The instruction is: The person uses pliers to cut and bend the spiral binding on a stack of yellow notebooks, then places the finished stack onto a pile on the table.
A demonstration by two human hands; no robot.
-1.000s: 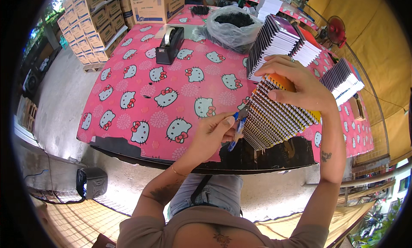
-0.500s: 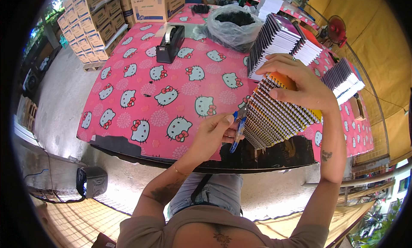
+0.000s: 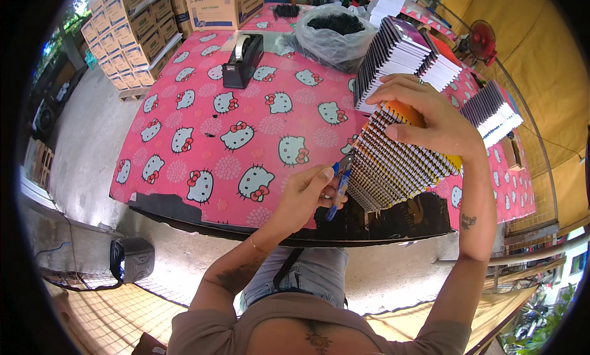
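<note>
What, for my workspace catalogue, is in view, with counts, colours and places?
near table: one, pink-patterned, centre
wire-bound notebooks: one stack, too dense to count, yellow-orange, table's near right
pliers: one, blue-handled, left of those notebooks
tape dispenser: one, black, table's far left
plastic bag: one, clear, black pieces inside, table's far side
other notebook stacks: several, white with dark bindings, table's right
large carton: one, brown, table's far edge
stacked cartons: many, brown, far left
fan: one, red, far right
tarp: one, yellow, right
boxy device: one, black, lower left
left hand: one, bare, fingers around the pliers
right hand: one, bare, fingers on wire-bound notebooks
</note>
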